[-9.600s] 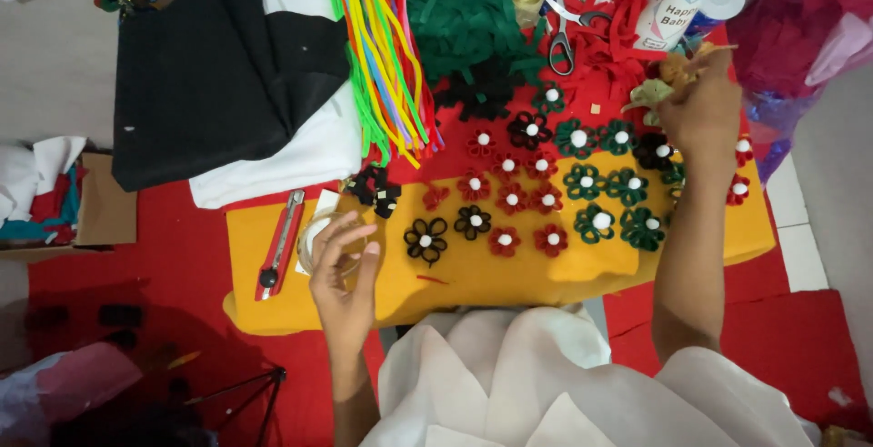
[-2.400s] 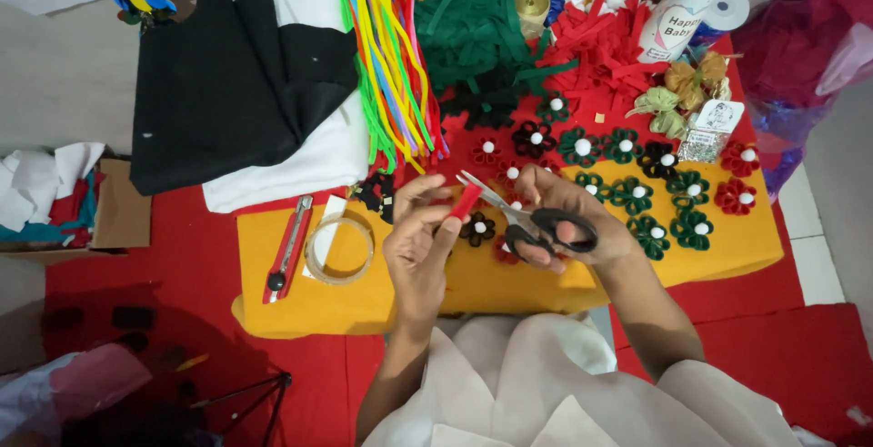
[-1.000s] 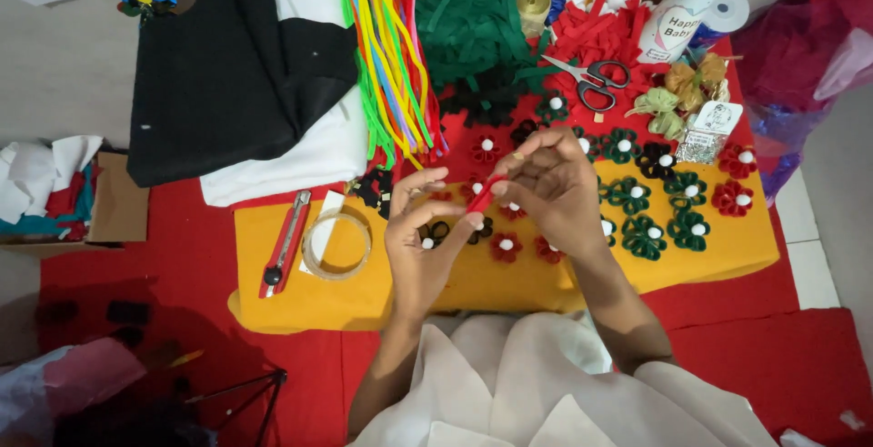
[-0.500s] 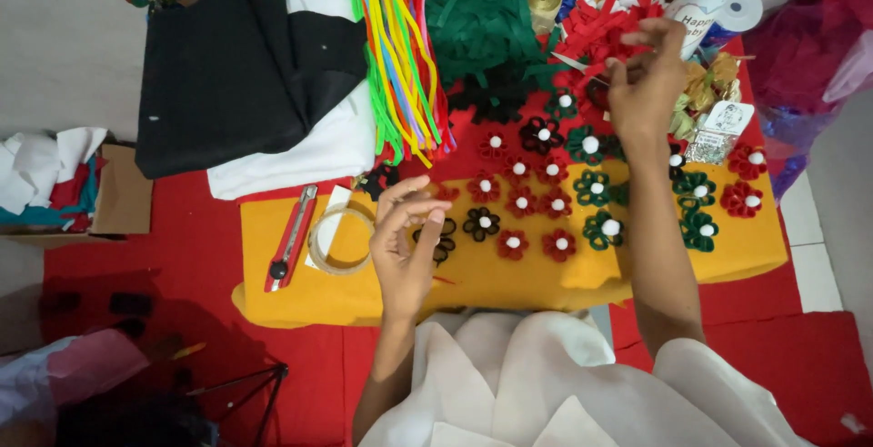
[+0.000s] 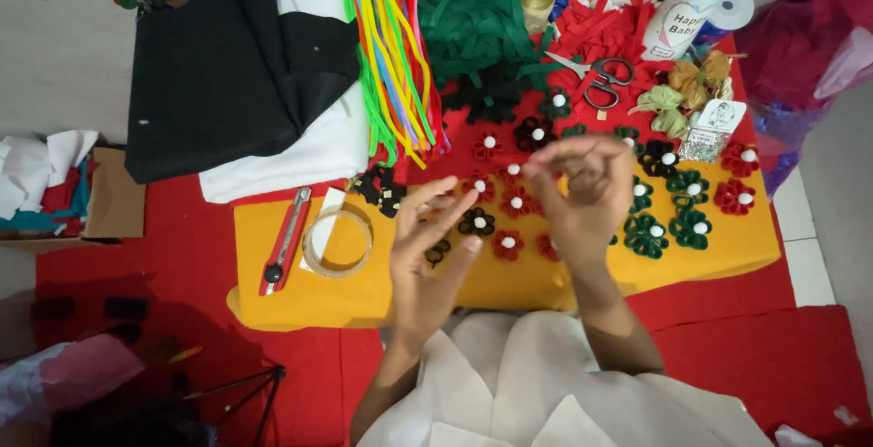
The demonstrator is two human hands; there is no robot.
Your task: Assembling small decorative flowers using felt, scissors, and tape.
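Note:
My left hand (image 5: 426,261) hovers over the front of the yellow felt sheet (image 5: 309,297), fingers spread and nothing visible in it. My right hand (image 5: 582,183) is raised just to its right above the rows of felt flowers (image 5: 509,203). Its fingertips are pinched together, and I cannot make out anything between them. The flowers are red, green and black, each with a white bead centre. The scissors (image 5: 596,79) lie at the back on a heap of red felt strips (image 5: 600,33), well beyond both hands.
A red utility knife (image 5: 285,251) and a clear tape roll (image 5: 338,242) lie left of my left hand. Black fabric (image 5: 227,65), white fabric (image 5: 300,151), bright coloured cords (image 5: 391,47), green strips (image 5: 482,20) and a white bottle (image 5: 682,15) crowd the back. A cardboard box (image 5: 114,197) sits far left.
My right hand put the scissors down at the back, reached toward the red strips, and has come back with its fingertips pinched. My left hand has opened its fingers.

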